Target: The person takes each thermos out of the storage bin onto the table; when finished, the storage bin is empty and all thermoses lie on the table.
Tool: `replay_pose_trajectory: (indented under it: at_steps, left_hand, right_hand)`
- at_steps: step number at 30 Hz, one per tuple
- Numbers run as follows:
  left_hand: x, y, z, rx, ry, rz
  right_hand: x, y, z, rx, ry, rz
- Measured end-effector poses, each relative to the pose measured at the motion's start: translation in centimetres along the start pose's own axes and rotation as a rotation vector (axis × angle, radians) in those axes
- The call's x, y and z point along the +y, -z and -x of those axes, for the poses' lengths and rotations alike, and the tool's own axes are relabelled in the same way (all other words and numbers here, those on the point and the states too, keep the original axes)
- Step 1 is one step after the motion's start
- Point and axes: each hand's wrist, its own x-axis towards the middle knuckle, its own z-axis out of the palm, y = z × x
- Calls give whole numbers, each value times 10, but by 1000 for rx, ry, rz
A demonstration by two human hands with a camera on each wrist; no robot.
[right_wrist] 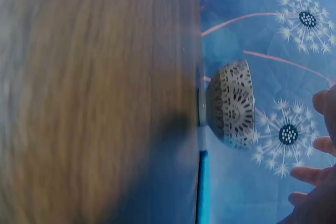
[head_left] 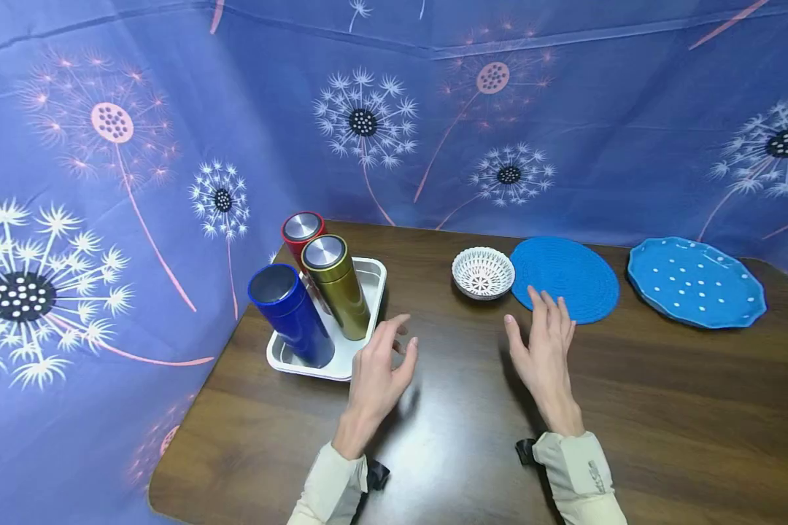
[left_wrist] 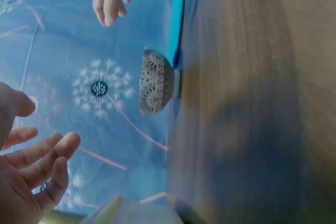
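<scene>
My left hand (head_left: 379,372) hovers over the table beside the white tray (head_left: 279,359), its fingers loosely bent and holding nothing. On that tray stand a blue flask (head_left: 295,321), a gold flask (head_left: 341,292) and a red flask (head_left: 300,232), each with a lid on top. Over toward the right, my right hand (head_left: 543,357) is held above the table with relaxed fingers and nothing in them. Its fingertips appear over the near edge of the round blue placemat (head_left: 571,273). A white patterned bowl (head_left: 483,273) sits left of the placemat; both wrist views show it upright.
At the far right of the brown wooden table (head_left: 460,423) lies a blue polka-dot plate (head_left: 696,281) with a wavy rim. A blue cloth (head_left: 433,109) with dandelion prints hangs behind the table and along its left side.
</scene>
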Motion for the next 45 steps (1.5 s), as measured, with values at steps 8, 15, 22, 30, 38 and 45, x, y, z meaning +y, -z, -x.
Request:
replay_pose_trajectory:
  at_steps: [8, 15, 22, 30, 38, 45]
  left_hand:
    - [-13, 21, 17, 107, 4, 41]
    - [-35, 44, 32, 216, 40, 48]
    - [-66, 72, 41, 331, 144, -40]
    - [-98, 93, 43, 425, 345, -56]
    - [-86, 107, 23, 507, 490, 46]
    - [-92, 104, 18, 443, 553, 200]
  right_hand:
    - [-7, -11, 1, 44, 81, -59]
    - [-11, -20, 1, 57, 123, -97]
    - [-10, -23, 1, 60, 131, -112]
    - [-7, -24, 1, 58, 139, -131]
    - [-8, -24, 2, 22, 100, -144]
    - [-10, -25, 3, 6, 77, -158]
